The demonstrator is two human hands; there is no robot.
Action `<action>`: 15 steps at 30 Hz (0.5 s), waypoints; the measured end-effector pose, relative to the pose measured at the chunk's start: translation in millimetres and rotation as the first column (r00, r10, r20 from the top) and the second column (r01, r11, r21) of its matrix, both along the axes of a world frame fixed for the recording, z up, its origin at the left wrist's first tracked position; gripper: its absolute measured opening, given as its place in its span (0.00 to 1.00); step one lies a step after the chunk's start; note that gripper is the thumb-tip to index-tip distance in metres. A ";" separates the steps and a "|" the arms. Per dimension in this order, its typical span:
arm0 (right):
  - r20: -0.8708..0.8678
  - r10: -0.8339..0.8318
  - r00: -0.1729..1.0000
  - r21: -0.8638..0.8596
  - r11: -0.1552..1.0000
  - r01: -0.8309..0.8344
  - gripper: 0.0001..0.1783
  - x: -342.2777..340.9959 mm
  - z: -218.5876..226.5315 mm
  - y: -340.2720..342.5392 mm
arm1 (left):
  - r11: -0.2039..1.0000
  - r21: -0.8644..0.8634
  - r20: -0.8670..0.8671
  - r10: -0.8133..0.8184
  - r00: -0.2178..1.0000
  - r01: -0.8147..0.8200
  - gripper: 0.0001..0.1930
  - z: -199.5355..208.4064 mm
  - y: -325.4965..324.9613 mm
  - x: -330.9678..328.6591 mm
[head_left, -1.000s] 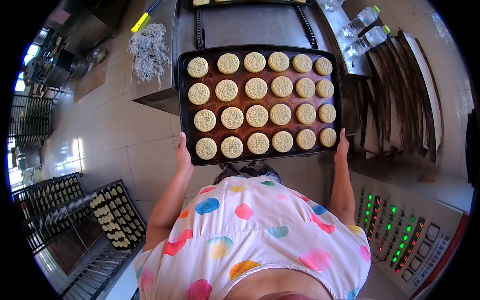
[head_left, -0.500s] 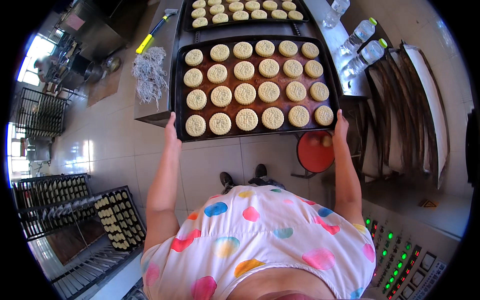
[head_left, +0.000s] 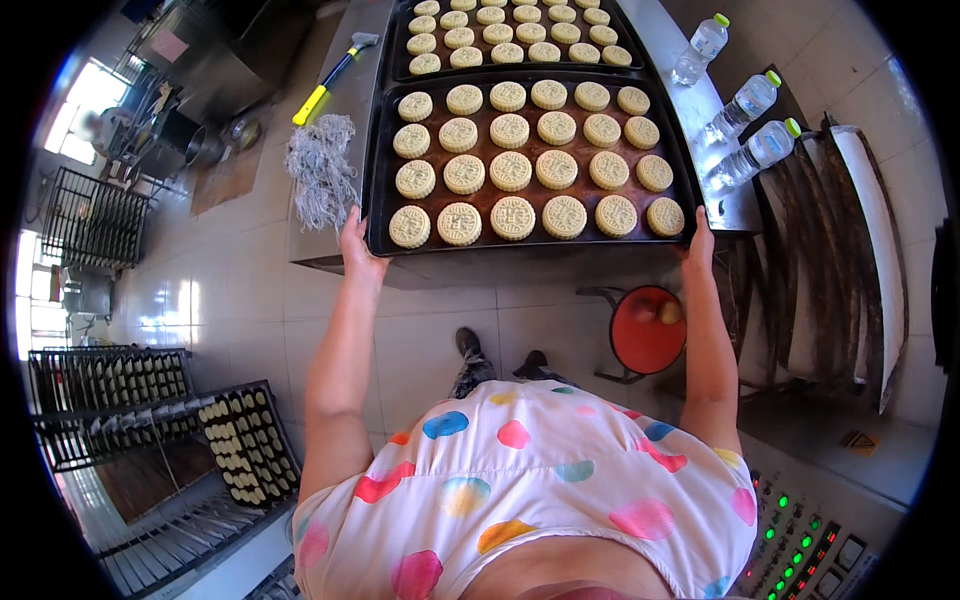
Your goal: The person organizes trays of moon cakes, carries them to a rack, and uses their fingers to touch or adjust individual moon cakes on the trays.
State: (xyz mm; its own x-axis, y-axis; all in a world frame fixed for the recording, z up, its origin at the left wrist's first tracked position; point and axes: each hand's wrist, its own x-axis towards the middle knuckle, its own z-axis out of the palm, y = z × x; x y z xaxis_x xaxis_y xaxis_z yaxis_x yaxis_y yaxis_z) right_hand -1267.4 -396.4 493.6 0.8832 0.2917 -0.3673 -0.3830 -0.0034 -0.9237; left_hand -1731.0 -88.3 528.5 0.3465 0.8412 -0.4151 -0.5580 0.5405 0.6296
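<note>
A large dark baking tray is between my hands, bearing rows of pale round mooncakes with fluted edges and stamped tops. My left hand grips its near left corner, the fingers partly hidden beneath the rim. At the near right corner my right hand has hold of the edge, thumb up along the side. The tray lies over the metal table, its front edge close to the table's front. Just beyond it, a second tray of mooncakes sits on the same table.
Left of the tray lie a grey string bundle and a yellow-handled scraper. Water bottles stand at the right. A red stool is below the table's right side. Racks with trays stand lower left; a lit control panel is lower right.
The held tray has moved forward, farther onto the table, up to the second tray. Both hands moved with it and keep their grip. My view has shifted, showing more of the far tray.
</note>
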 end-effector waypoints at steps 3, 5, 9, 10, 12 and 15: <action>-0.043 -0.057 0.997 0.046 0.997 0.059 0.32 -3.9 2.9 14.1 | 1.000 0.006 0.025 0.016 1.000 -0.017 0.23 -0.7 0.8 2.2; -0.087 -0.090 0.992 0.084 0.992 0.097 0.30 -5.3 2.3 21.4 | 1.000 0.006 -0.027 0.019 0.999 -0.019 0.23 2.4 -4.0 4.7; -0.136 -0.052 0.989 0.254 0.963 0.085 0.28 20.3 -13.5 18.8 | 0.998 0.014 0.085 -0.067 0.994 0.067 0.21 2.6 0.3 7.5; -0.137 -0.027 0.990 0.320 0.945 0.070 0.28 24.5 -17.9 14.2 | 0.995 0.007 0.115 -0.098 0.988 0.098 0.20 4.3 -0.7 7.6; -0.105 -0.133 0.986 0.253 0.955 0.156 0.28 15.3 -20.1 23.5 | 0.993 -0.013 0.120 -0.112 0.986 0.115 0.18 3.9 -0.4 4.0; -0.148 -0.232 0.961 0.282 0.922 0.265 0.29 -0.5 -17.9 28.2 | 0.984 0.001 0.127 -0.176 0.976 0.178 0.19 6.3 -8.0 0.1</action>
